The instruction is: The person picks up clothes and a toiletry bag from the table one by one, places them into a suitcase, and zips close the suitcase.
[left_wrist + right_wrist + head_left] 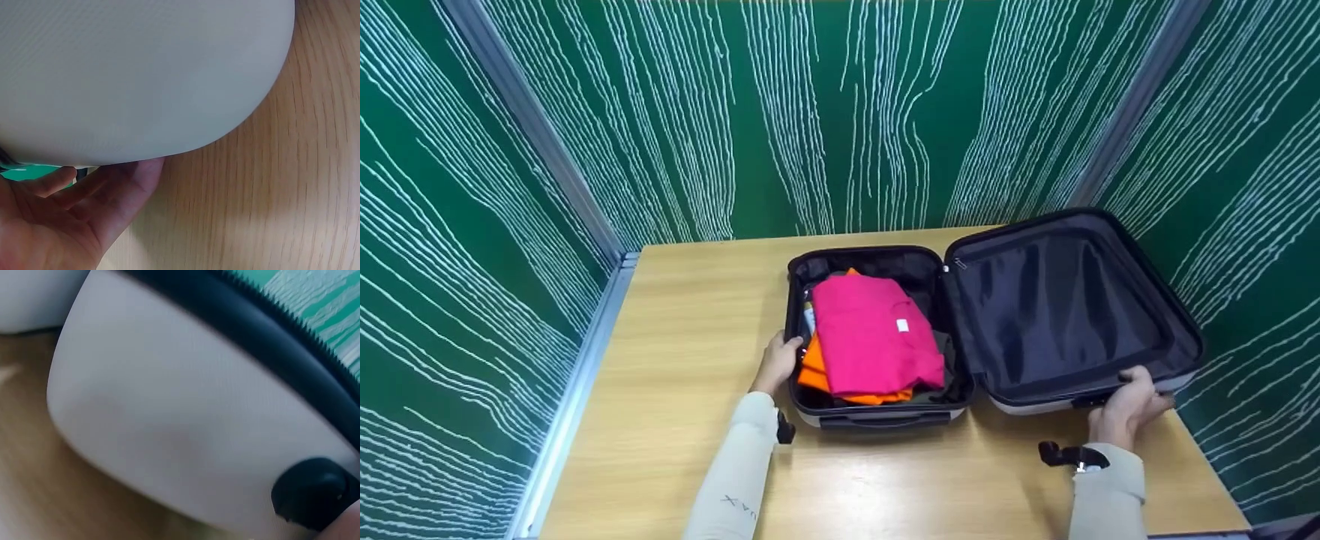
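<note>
Taking the clock from the middle of the suitcase base (877,259), open on the bench (885,487) with twelve farthest off, start at six: avoid snagging a sleeve on the front handle (885,421). Between three and four, support the opened lid (1057,300) through the right grip (1129,412), clamped on its near edge with fingers curled over; move slowly and evenly, to avoid twisting. Between eight and nine, brace the base firmly with the left grip (778,366), touching the outer wall; cannot tell whether hooked over the edge or merely pressed against it. Toward seven, tuck in any straying orange cloth (814,367), partly under the folded pink cloth (877,330) at the centre; flatten both if bulging too high. At three, watch the hinge line (960,322) for trapped fabric. Toward two, avoid scraping the lid's far corner against the green wall (1035,135).
</note>
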### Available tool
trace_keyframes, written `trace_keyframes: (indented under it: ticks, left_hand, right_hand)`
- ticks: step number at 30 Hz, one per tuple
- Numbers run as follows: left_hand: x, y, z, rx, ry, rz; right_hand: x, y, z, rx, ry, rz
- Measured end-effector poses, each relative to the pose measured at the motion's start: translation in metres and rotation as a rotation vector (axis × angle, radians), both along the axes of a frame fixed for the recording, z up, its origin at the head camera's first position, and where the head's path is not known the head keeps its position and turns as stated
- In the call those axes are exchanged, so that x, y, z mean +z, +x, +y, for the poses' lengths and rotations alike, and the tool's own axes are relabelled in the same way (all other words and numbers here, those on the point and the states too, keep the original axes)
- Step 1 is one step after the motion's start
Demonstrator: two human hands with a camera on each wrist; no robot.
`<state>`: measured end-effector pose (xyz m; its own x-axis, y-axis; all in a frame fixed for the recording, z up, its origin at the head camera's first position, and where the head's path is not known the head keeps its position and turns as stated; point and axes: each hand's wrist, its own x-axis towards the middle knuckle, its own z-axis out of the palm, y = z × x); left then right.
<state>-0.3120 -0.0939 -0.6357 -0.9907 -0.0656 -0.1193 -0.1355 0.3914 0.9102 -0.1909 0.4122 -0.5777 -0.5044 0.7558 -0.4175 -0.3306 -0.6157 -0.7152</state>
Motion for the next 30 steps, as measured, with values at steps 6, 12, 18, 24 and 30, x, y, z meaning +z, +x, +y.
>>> trace_keyframes:
  ticks: [6,12,18,24,30]
  left_hand:
    - [-0.001,0.002,0.000,0.012,-0.002,-0.014]
    - [-0.001,0.002,-0.001,0.018,0.003,-0.003]
    - [0.001,0.002,0.000,0.014,-0.010,-0.018]
    - [0.003,0.002,0.001,0.011,-0.013,-0.022]
    - [0.002,0.001,0.001,0.013,-0.027,0.001]
  right_hand:
    - [0.027,0.001,-0.019,-0.008,0.135,0.013]
    - [0.048,0.000,-0.041,-0.030,0.335,-0.013]
    - [0.068,-0.003,-0.062,-0.075,0.578,0.064]
    - [0.088,-0.001,-0.092,-0.120,0.834,0.160]
    - [0.099,-0.001,-0.112,-0.112,1.067,0.192]
